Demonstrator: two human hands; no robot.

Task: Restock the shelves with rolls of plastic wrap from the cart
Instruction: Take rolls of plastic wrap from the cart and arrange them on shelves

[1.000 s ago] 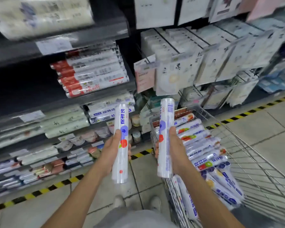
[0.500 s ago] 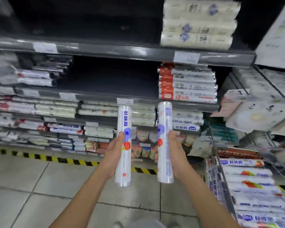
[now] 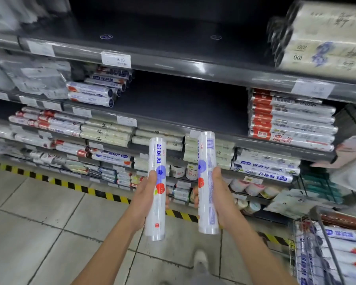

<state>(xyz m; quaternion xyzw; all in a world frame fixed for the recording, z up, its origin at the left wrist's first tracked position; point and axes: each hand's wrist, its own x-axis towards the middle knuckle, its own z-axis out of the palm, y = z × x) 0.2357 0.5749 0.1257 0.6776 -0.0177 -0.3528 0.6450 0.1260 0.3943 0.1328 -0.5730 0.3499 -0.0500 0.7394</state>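
Observation:
My left hand [image 3: 146, 200] grips a white plastic-wrap roll [image 3: 157, 157] upright, with blue and red print facing me. My right hand [image 3: 221, 199] grips a second upright roll [image 3: 206, 153] with a barcode near its top. Both rolls are held side by side in front of the dark grey shelves [image 3: 185, 122]. The wire cart [image 3: 320, 229] at the bottom right holds several more rolls lying flat. The middle shelf has a wide bare stretch [image 3: 181, 103] between a small stack of rolls [image 3: 90, 93] on the left and a red-ended stack [image 3: 290, 118] on the right.
Lower shelves are packed with rolls and small tubs. Cream rolls [image 3: 325, 38] sit on the top shelf at right. A yellow-and-black stripe [image 3: 80, 188] runs along the tiled floor at the shelf base. My shoe [image 3: 200, 262] shows below.
My view has swung left from the cart to face the shelves and come closer. Both hands still hold their rolls upright, in the same grip.

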